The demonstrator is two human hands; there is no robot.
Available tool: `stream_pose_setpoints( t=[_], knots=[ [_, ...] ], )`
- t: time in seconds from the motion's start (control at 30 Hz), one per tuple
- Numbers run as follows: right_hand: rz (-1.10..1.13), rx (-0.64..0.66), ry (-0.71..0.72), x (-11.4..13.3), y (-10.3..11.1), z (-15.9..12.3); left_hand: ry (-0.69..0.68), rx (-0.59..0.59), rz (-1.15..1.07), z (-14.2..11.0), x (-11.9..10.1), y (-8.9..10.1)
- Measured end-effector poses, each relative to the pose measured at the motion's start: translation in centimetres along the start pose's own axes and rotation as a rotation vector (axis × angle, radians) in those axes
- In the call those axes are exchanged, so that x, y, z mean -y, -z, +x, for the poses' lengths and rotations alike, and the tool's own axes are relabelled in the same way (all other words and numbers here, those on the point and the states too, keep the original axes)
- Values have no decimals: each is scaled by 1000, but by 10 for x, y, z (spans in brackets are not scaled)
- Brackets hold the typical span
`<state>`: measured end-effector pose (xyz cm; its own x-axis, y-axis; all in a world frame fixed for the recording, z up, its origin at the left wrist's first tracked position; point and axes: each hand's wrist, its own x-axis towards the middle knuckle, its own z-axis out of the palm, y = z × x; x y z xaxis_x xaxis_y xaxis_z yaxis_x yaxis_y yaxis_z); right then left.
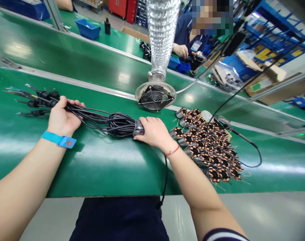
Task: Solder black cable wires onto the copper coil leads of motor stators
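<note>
My left hand [63, 115] grips a bundle of black cables [102, 120] on the green conveyor belt [92, 167], and a blue wrist strap [58, 140] circles that wrist. Plug ends fan out to the left of the hand. My right hand [154, 132] lies over a clear plastic sleeve [138, 128] at the bundle's other end, its fingers against the sleeve. Just right of that hand, several cylindrical parts with copper-wound ends [205, 147] lie piled on the belt, not touching the hand.
A round fan grille [155, 97] on a foil duct [162, 33] hangs just beyond the bundle. A black cable [245, 144] loops over the copper-ended pile. Across a second green belt [92, 57], a co-worker's hand [179, 51] works near blue bins [178, 63]. Another blue bin [87, 29] stands farther left.
</note>
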<state>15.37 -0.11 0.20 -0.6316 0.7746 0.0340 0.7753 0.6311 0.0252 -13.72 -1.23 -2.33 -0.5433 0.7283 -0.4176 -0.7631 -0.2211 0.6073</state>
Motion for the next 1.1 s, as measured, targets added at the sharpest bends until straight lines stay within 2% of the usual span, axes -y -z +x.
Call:
stream_pose_setpoints(
  t=[0.07, 0.13, 0.23, 0.27, 0.3, 0.33, 0.43, 0.5, 0.57, 0.6, 0.7, 0.9, 1.1],
  knots=[
    [68, 138, 117, -16, 15, 15, 10, -7, 8, -1, -3, -1],
    [160, 281, 161, -25, 28, 25, 5, -12, 4, -3, -9, -3],
    [449, 622, 247, -27, 35, 34, -39, 24, -47, -3, -22, -4],
    [542, 671, 263, -25, 35, 35, -50, 37, -73, -2, -26, -3],
    [606, 653, 261, -23, 33, 35, -52, 42, -94, 0, -29, -2],
    [634, 572, 246, -20, 32, 34, -45, 35, -104, 1, -31, 0],
    [538, 189, 191, -1, 32, 21, 9, -4, -65, 7, -33, 6],
    [397, 16, 226, 17, 33, 6, 22, -15, -37, 9, -31, 9],
    [217, -18, 397, 36, 33, -9, 13, -15, -27, 10, -29, 10],
    [110, -35, 437, 45, 32, -15, 6, -19, -21, 9, -29, 10],
    [-58, -73, 374, 64, 26, -25, -9, -31, -7, 8, -29, 9],
    [-79, -133, 302, 75, 16, -31, -17, -42, 5, 5, -30, 8],
    [-65, -228, 373, 80, 6, -39, -14, -64, -11, 2, -29, 7]
  ],
)
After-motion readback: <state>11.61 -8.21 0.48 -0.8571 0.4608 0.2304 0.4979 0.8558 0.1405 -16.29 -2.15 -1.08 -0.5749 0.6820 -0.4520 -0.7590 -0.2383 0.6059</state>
